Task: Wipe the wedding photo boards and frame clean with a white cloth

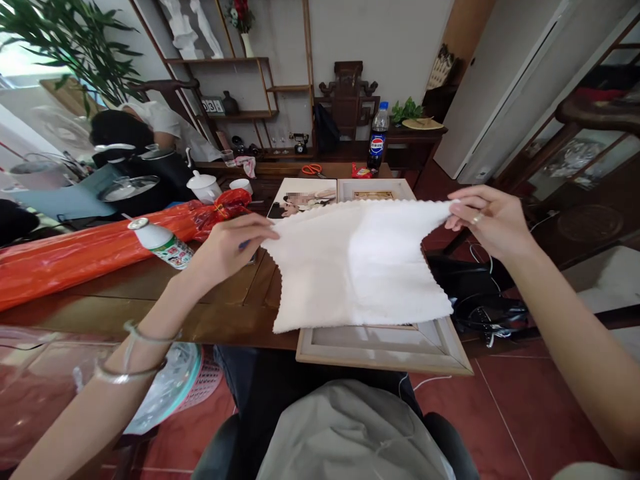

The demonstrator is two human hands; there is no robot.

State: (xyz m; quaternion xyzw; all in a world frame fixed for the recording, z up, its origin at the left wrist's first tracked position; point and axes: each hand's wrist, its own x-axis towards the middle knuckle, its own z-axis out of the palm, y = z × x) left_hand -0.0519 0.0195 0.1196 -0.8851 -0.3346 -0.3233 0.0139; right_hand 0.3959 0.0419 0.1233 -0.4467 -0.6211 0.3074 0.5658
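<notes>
A white cloth (pixel 360 260) with scalloped edges is stretched out in the air between both hands. My left hand (pixel 235 243) pinches its upper left corner, and my right hand (pixel 493 220), with a ring on one finger, pinches the upper right corner. Beneath the cloth lies a pale wooden frame (pixel 385 363), its back side up, partly covered from sight and reaching past the table's near edge. Behind the cloth, a photo print (pixel 305 193) shows to the left of the frame's far end.
On the wooden table (pixel 220 320) are a white bottle (pixel 160 243), a long orange-red plastic-wrapped bundle (pixel 100 243), a lidded white cup (pixel 204 187), orange-handled scissors (pixel 313 169) and a cola bottle (pixel 379 137). A pink basket (pixel 205 380) stands below at left. Another person (pixel 160 127) bends over at the far left.
</notes>
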